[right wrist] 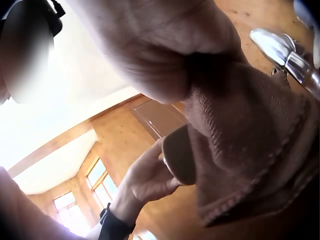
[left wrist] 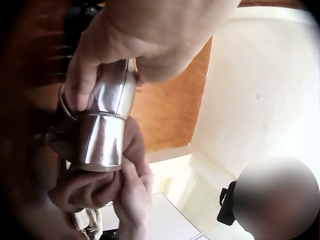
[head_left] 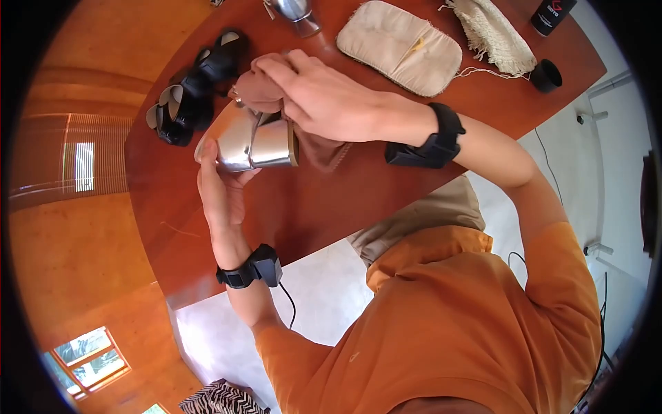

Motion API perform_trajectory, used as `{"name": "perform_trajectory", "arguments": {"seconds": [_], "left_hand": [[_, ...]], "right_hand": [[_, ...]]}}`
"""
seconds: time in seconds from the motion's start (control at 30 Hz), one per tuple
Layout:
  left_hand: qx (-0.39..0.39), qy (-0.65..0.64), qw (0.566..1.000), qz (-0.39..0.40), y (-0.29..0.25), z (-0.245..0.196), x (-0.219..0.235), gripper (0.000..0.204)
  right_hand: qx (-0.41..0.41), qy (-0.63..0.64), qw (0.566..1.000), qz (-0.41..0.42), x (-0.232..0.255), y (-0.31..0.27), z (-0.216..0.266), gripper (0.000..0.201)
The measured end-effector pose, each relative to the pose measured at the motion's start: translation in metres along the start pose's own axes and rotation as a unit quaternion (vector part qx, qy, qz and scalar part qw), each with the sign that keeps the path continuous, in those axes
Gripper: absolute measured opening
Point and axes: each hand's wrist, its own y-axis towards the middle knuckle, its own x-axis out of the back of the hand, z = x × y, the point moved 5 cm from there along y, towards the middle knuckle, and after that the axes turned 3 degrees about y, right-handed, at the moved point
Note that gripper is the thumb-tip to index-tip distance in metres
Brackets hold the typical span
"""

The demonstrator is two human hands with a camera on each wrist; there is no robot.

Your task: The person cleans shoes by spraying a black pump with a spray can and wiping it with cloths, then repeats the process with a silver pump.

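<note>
A shiny silver heeled shoe is held above the table, its block heel towards the person's right. The left hand grips it near the toe, thumb on the outside; in the left wrist view the fingers of the left hand curl round the silver shoe. A brown cloth hangs from the right hand, which grips it against the shoe's upper side. Beside the heel's tan base, the brown cloth drapes below the right hand and hides its fingertips.
On the red-brown table, black strapped shoes lie at the left. A second silver shoe, a beige padded piece, a fringed cream cloth, a black can and a black cap are along the far side.
</note>
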Motion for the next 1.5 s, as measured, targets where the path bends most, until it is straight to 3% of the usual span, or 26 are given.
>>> {"name": "perform_trajectory", "arguments": {"seconds": [0.07,0.1,0.13,0.17,0.2,0.23,0.27,0.33,0.37,0.47,0.5,0.53,0.6,0.67,0.8,0.9,0.97,1.03,1.13,1.17,1.2,1.3,1.33,1.4,1.5], "left_hand": [[-0.009,-0.011,0.999,0.032,0.009,0.009,0.016,0.041],[-0.003,-0.008,0.999,0.035,0.012,0.015,0.02,0.04],[0.005,-0.009,0.999,0.044,0.014,0.019,0.02,0.039],[0.03,-0.008,0.998,0.049,0.013,0.02,0.025,0.04],[0.052,-0.006,0.997,0.056,0.009,0.02,0.026,0.04],[0.058,-0.021,0.997,0.056,0.004,0.014,0.01,0.041],[0.06,-0.038,0.996,0.054,0.0,0.007,-0.004,0.042],[0.093,-0.073,0.992,0.034,0.011,0.025,0.021,0.045],[0.082,-0.073,0.994,0.021,0.01,0.027,0.02,0.045],[0.085,-0.066,0.994,0.036,0.005,0.02,0.011,0.045],[0.085,-0.067,0.994,0.034,0.006,0.024,0.014,0.046],[0.082,-0.072,0.993,0.035,0.005,0.024,0.015,0.046],[0.057,-0.065,0.995,0.042,0.0,0.019,0.017,0.048],[0.053,-0.082,0.995,0.025,-0.005,0.014,0.013,0.048],[0.062,-0.089,0.994,0.024,-0.007,0.014,0.009,0.048],[0.055,-0.104,0.992,0.045,-0.004,0.012,0.004,0.047],[0.112,-0.134,0.984,0.026,-0.004,0.02,0.006,0.047],[0.144,-0.178,0.972,0.045,-0.002,0.023,0.001,0.046],[0.15,-0.212,0.964,0.064,0.001,0.034,0.0,0.046],[0.156,-0.215,0.961,0.077,0.002,0.033,-0.001,0.047],[0.152,-0.219,0.962,0.055,0.002,0.033,0.0,0.047],[0.141,-0.258,0.954,0.059,0.0,0.031,-0.002,0.045],[0.14,-0.253,0.955,0.072,0.0,0.032,-0.001,0.047],[0.137,-0.242,0.957,0.081,0.002,0.034,-0.001,0.049],[0.152,-0.271,0.946,0.094,0.005,0.038,-0.004,0.049]], "right_hand": [[-0.072,0.067,0.989,0.113,0.012,-0.002,0.019,0.059],[0.154,-0.124,0.98,0.032,0.008,-0.006,0.045,0.062],[0.124,-0.092,0.987,0.041,0.003,-0.017,0.05,0.062],[0.18,-0.117,0.977,0.014,-0.001,-0.026,0.061,0.064],[0.185,-0.086,0.978,0.032,-0.011,-0.029,0.062,0.067],[0.204,-0.084,0.975,-0.015,-0.014,-0.027,0.056,0.071],[0.207,-0.111,0.972,-0.015,-0.011,-0.023,0.051,0.071],[0.042,-0.026,0.999,-0.014,-0.001,-0.013,0.029,0.072],[0.047,-0.038,0.997,-0.037,-0.005,-0.015,0.028,0.073],[0.139,-0.08,0.986,0.046,-0.01,-0.027,0.042,0.07],[0.124,-0.073,0.989,0.046,-0.005,-0.022,0.04,0.069],[0.038,-0.051,0.994,0.092,-0.001,-0.019,0.025,0.067],[-0.045,-0.079,0.992,0.087,0.031,-0.007,0.005,0.066],[-0.031,-0.174,0.983,0.048,0.06,0.002,-0.014,0.067],[-0.227,-0.247,0.941,0.032,0.091,0.001,-0.091,0.06],[-0.26,-0.303,0.916,-0.02,0.124,-0.002,-0.108,0.064],[-0.331,-0.358,0.871,-0.057,0.162,-0.008,-0.138,0.071],[-0.426,-0.473,0.769,-0.057,0.189,-0.025,-0.168,0.08],[-0.536,-0.427,0.728,-0.002,0.203,-0.055,-0.224,0.091],[-0.527,-0.398,0.751,0.006,0.203,-0.058,-0.213,0.083],[-0.467,-0.42,0.778,-0.013,0.207,-0.067,-0.251,0.072],[-0.45,-0.451,0.77,-0.028,0.216,-0.052,-0.226,0.057],[-0.419,-0.448,0.788,-0.056,0.221,-0.045,-0.211,0.054],[-0.314,-0.42,0.843,-0.117,0.216,-0.022,-0.155,0.055],[-0.107,-0.269,0.948,-0.132,0.162,0.008,-0.023,0.053]]}}
